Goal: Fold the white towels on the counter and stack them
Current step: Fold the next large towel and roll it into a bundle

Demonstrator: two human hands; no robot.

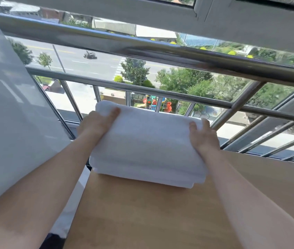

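From the head camera, the folded white towels [146, 146] form a thick stack of layers at the far left corner of the wooden tabletop [160, 216], close to the metal railing [142, 49] by the window. The left hand [97, 123] grasps the stack's left end and the right hand [202, 136] its right end, each with the thumb on top. I cannot tell whether the stack rests fully on the wood. Set down this near the corner, it could tip off, and an uneven squeeze could splay the layers.
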